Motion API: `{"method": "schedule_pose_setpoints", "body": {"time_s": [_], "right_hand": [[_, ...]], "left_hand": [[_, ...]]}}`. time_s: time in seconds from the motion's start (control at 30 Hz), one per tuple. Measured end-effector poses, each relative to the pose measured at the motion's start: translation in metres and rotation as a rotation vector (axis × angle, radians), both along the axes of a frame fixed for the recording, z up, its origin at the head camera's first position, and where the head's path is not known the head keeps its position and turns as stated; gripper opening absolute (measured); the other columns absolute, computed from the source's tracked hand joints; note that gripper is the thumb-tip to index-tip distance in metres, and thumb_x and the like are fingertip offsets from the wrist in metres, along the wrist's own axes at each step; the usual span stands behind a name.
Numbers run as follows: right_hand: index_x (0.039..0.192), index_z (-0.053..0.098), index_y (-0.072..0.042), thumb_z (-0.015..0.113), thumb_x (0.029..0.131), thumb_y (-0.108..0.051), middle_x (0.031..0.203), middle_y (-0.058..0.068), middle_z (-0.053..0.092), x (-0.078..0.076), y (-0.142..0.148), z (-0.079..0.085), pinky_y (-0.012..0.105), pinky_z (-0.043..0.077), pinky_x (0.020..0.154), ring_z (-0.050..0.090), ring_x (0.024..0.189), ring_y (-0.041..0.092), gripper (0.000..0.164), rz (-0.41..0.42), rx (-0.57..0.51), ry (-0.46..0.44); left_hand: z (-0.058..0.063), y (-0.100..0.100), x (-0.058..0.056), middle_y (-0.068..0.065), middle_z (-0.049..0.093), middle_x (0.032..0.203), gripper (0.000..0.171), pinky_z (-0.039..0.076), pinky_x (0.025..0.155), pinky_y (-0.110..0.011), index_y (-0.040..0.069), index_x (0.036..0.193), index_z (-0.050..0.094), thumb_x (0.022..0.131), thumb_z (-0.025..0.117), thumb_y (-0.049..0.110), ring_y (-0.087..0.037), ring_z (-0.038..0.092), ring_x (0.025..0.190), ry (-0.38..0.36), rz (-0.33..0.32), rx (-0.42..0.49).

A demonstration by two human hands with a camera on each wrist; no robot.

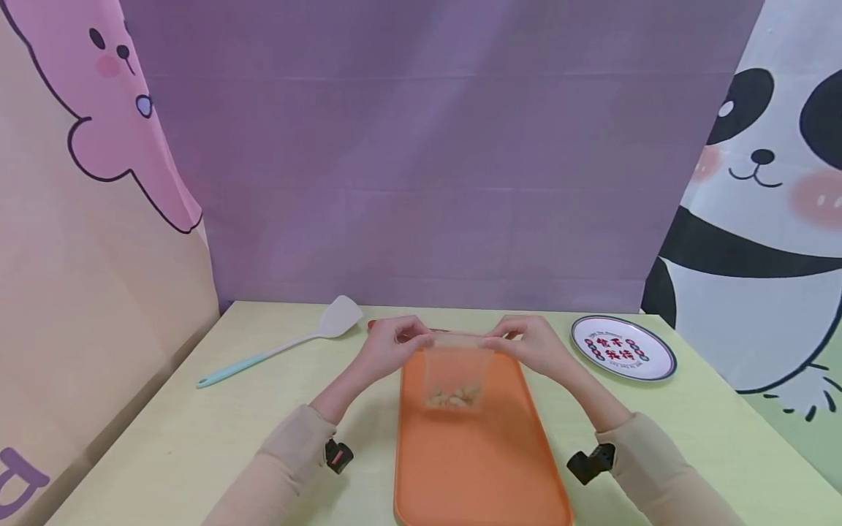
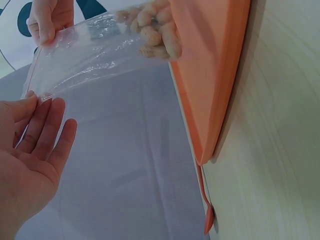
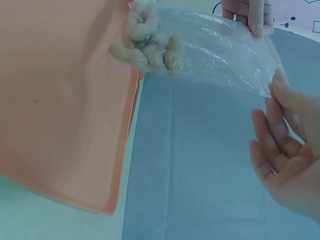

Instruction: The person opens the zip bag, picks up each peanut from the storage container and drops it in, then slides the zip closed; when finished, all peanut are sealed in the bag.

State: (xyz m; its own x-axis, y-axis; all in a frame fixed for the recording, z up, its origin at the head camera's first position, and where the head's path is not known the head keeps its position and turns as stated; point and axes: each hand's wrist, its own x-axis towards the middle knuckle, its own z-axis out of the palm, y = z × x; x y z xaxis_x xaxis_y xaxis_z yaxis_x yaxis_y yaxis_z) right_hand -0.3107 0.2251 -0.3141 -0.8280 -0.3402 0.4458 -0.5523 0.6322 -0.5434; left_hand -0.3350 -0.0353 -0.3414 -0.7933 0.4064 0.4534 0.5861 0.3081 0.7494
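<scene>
A clear zip bag [image 1: 457, 369] hangs upright above an orange tray [image 1: 480, 467], with several unshelled peanuts [image 1: 454, 397] gathered at its bottom. My left hand [image 1: 393, 343] pinches one top corner between thumb and index finger. The opposite top corner is pinched the same way by my right hand [image 1: 531, 343]. Between the hands the bag's top edge is stretched straight. In the left wrist view the peanuts [image 2: 155, 30] show through the plastic, and the other fingers of the left hand [image 2: 35, 145] spread loosely below the corner. Whether the bag's seal is closed I cannot tell.
A spatula [image 1: 283, 349] with a pale blade and mint handle lies to the left. At the back right sits a white plate [image 1: 623, 348] with red characters. Behind the tray lies a red spoon [image 2: 209, 217], mostly hidden by my hands in the head view.
</scene>
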Motion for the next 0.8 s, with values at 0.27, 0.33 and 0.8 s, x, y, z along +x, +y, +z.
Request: {"method": "schedule_pose_setpoints", "body": {"time_s": [0.27, 0.33, 0.8], "right_hand": [[0.079, 0.075, -0.017, 0.075, 0.079, -0.025, 0.074, -0.004, 0.068, 0.000, -0.009, 0.000, 0.023, 0.049, 0.058, 0.059, 0.064, 0.011, 0.008, -0.031, -0.047, -0.015], [0.080, 0.075, -0.016, 0.074, 0.080, -0.024, 0.075, -0.004, 0.068, -0.001, -0.013, 0.001, 0.023, 0.051, 0.061, 0.060, 0.067, 0.010, 0.007, -0.019, -0.050, -0.001], [0.093, 0.074, -0.014, 0.067, 0.087, -0.021, 0.074, 0.002, 0.070, -0.016, -0.076, 0.001, 0.020, 0.032, 0.043, 0.065, 0.057, 0.011, 0.012, 0.141, -0.148, 0.056]], "left_hand": [[0.001, -0.004, 0.002, -0.006, 0.071, 0.081, 0.014, 0.051, 0.065, -0.022, 0.011, 0.086, 0.071, 0.087, 0.068, 0.024, -0.019, 0.067, 0.075, -0.006, 0.001, 0.034], [-0.002, -0.008, -0.003, -0.004, 0.071, 0.079, 0.011, 0.050, 0.064, -0.022, 0.012, 0.085, 0.070, 0.087, 0.067, 0.023, -0.016, 0.066, 0.072, -0.004, 0.002, 0.027], [0.020, -0.075, -0.009, -0.015, 0.062, 0.084, 0.014, 0.058, 0.072, -0.032, 0.000, 0.091, 0.061, 0.089, 0.064, 0.014, -0.016, 0.066, 0.071, -0.131, -0.080, 0.066]]}}
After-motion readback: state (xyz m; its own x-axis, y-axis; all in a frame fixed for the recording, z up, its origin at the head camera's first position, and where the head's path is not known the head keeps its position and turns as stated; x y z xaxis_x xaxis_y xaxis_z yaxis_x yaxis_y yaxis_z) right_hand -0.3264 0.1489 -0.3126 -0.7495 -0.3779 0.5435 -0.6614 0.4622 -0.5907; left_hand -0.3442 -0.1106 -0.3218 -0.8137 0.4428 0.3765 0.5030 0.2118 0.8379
